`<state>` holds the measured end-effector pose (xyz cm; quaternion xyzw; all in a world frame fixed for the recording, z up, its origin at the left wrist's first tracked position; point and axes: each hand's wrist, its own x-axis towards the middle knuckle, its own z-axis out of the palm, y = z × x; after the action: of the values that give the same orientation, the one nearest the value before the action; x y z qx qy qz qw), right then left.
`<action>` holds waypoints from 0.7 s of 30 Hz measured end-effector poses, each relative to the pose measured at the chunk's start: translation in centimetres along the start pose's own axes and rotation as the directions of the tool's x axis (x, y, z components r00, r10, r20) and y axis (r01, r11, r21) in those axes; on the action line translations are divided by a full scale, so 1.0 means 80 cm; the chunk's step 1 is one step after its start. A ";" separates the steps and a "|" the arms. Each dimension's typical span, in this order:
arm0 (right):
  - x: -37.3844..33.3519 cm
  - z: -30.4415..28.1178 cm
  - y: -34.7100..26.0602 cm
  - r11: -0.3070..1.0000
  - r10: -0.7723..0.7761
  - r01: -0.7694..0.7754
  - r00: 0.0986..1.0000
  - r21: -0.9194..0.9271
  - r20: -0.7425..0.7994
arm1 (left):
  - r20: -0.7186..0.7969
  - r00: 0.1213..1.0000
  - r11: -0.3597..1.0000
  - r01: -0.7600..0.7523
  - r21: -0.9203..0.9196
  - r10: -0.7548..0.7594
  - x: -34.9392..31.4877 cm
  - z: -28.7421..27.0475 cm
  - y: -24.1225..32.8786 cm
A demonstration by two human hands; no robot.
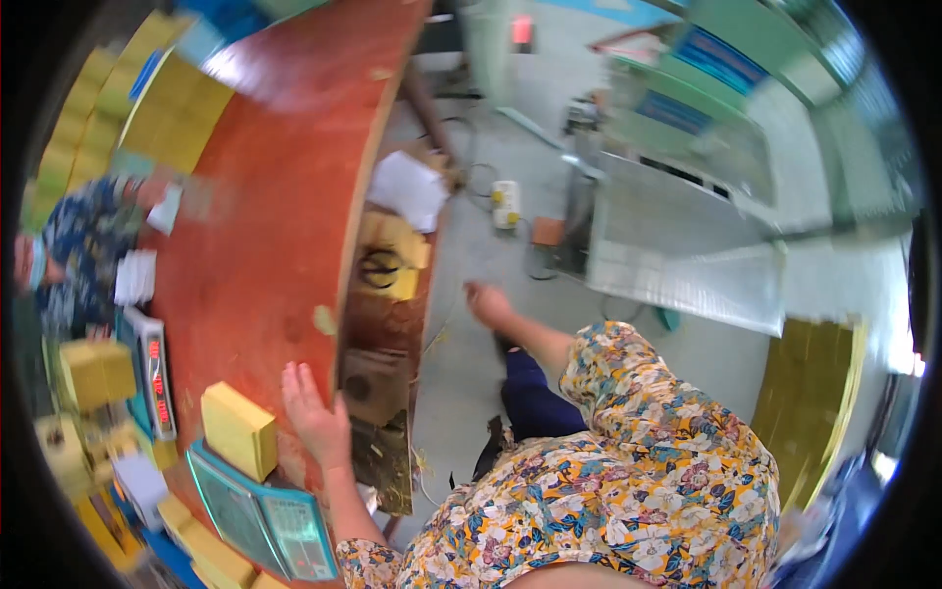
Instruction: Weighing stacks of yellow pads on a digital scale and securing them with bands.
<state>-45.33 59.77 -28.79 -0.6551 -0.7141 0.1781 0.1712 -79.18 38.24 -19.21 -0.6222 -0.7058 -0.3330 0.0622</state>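
Observation:
My left hand [319, 424] lies on the edge of the red table [275, 196], fingers stretched out, holding nothing. Close by, a block of yellow packets or paper [238, 430] sits on a teal digital scale [265, 515]. My right hand [488, 304] hangs over the grey floor beside my leg, touching nothing that I can see. Its fingers are small and blurred, so their pose does not show clearly.
Across the table a person [83, 240] holds a white paper or card [165, 209]. Yellow blocks [182, 108] are stacked at the far left. A shelf under the tabletop holds papers [407, 191]. A power strip [505, 204] lies on the floor near a metal-topped machine [687, 240].

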 end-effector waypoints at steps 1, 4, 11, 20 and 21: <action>-0.072 -0.014 0.028 0.997 -0.009 0.005 0.999 0.077 0.053 | -0.029 0.999 0.999 0.014 0.031 -0.014 -0.023 -0.007 0.020; -0.276 -0.042 0.149 0.995 0.067 -0.076 0.988 0.061 0.138 | -0.099 0.994 0.995 0.058 0.087 -0.049 -0.112 -0.050 0.070; -0.652 -0.267 0.641 0.737 0.598 -0.571 0.800 -0.363 -0.044 | 0.102 0.930 0.924 -0.328 -0.198 0.352 -0.277 -0.043 0.458; -0.664 -0.612 0.956 0.663 0.749 -0.656 0.576 0.362 -0.327 | 0.227 0.610 0.647 -0.668 -0.368 0.759 -0.318 0.059 1.045; -0.649 -0.636 1.010 0.678 0.735 -0.624 0.591 0.389 -0.333 | 0.273 0.622 0.677 -0.635 -0.371 0.733 -0.328 0.075 1.107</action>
<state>53.93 15.86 -23.39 -0.8762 -0.3181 0.1496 0.3297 9.97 19.87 -2.22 -0.9015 -0.3642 -0.2308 -0.0360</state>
